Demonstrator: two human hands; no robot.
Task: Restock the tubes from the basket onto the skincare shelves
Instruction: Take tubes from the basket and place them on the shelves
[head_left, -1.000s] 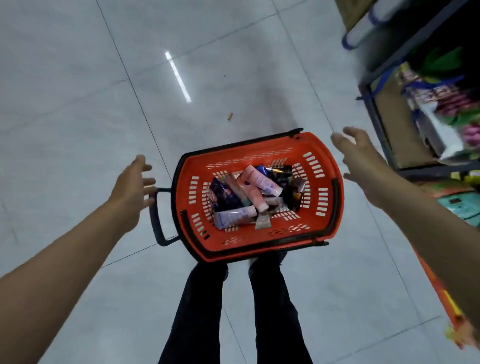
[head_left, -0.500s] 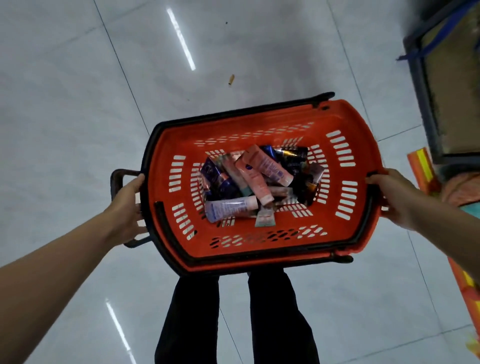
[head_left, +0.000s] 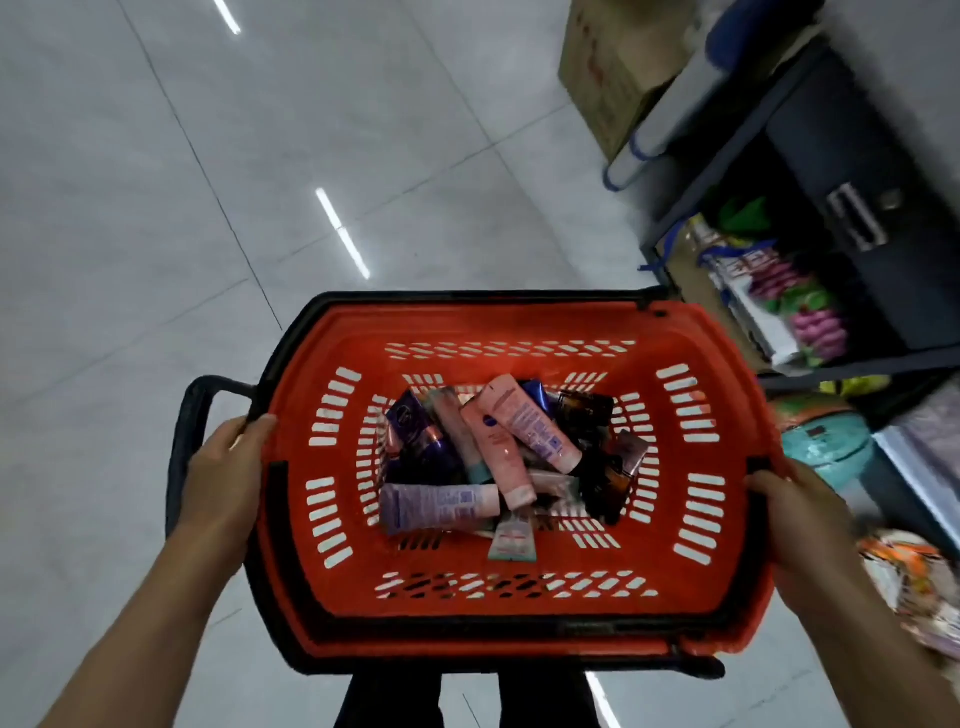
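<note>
Now — left hand (head_left: 223, 478), right hand (head_left: 800, 519) on basket (head_left: 519, 325); print on tubes (head_left: 524, 422) illegible.

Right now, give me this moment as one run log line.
step: holding basket | left hand: grips left rim | right hand: grips right rim | tubes: piled in basket | shelf: on right

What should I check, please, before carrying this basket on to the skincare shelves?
1. Left hand grip on the basket rim: ok, thumb over the edge.
2. Right hand grip on the opposite rim: ok.
3. Tubes all inside the basket, none over the rim: ok.
4. Black handle swung out beside the left hand, not caught: cannot tell.
5. Cardboard box ahead on the right kept off the path: cannot tell.
6. Shelving on the right is the skincare section: cannot tell, goods are blurred.
</note>
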